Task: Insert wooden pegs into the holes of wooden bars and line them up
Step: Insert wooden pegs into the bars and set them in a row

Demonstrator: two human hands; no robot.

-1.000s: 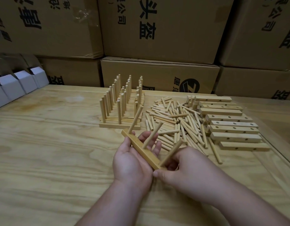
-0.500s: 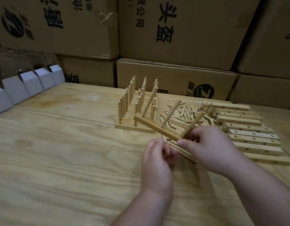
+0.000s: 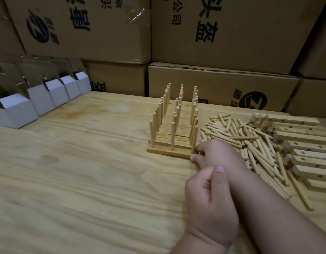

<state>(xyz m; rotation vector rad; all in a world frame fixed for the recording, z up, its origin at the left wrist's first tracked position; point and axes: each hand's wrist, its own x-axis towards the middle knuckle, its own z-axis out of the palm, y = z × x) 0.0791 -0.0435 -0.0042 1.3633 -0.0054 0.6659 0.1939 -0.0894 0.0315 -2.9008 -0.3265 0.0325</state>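
Pegs (image 3: 172,133) stand upright in three columns, set into wooden bars laid side by side in a row (image 3: 174,125) on the plywood table (image 3: 76,171), the row running back toward the stacked cardboard boxes (image 3: 222,33). At the near end of that row lies the front bar (image 3: 168,153), flat on the table with three pegs rising from it. The right hand (image 3: 216,155) is at this bar's right end, thumb and fingertips pinching the end by the rightmost peg. The left hand (image 3: 210,202) hovers closer to the camera, just beside the right wrist, its fingers loosely curled and holding nothing. To the right of the row a heap of loose pegs (image 3: 250,143) lies scattered on the table, touching the right hand's far side. Farther right, a line of bare bars (image 3: 309,154) with visible holes lies one behind another. Along the left edge of the table sits a row of small white cartons (image 3: 54,94) with open flaps.
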